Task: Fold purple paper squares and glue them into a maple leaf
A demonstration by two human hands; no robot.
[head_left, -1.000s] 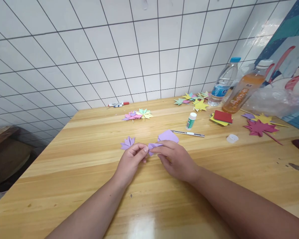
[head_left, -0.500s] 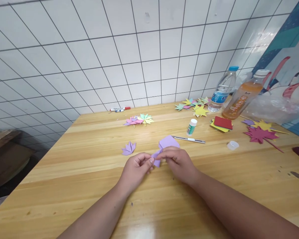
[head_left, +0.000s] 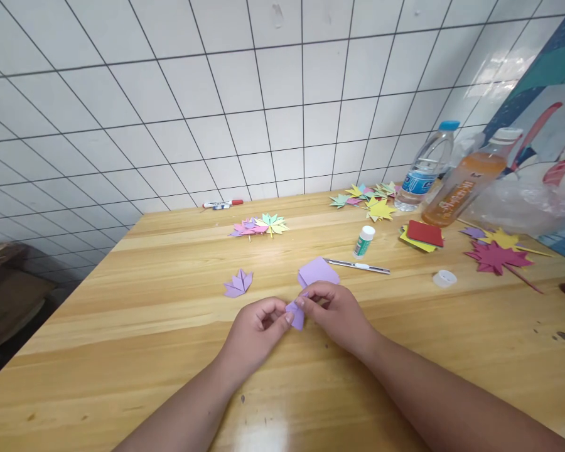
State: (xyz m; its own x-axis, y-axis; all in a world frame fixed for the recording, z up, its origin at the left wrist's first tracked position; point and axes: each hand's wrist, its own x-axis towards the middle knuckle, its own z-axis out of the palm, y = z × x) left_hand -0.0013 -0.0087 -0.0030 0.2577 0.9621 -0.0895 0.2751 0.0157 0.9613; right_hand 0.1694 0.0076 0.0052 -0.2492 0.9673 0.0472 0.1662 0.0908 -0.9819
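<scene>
Between my two hands is a small folded piece of purple paper, held just above the table. My left hand pinches its left edge between thumb and fingers. On the other side, my right hand grips its upper right part, and the fingertips hide some of the folds. Right behind that hand lies a stack of purple paper squares, partly covered by it. A folded purple paper leaf piece rests on the table to the left.
A utility knife, a glue stick and its cap lie beyond my right hand. Farther right are red and yellow paper, a water bottle, an orange drink bottle and a dark red paper leaf. Markers lie near the wall.
My right fingers have shifted from lying over the purple paper to pinching its upper right part. The held paper sits slightly lower. The view has tilted a little.
</scene>
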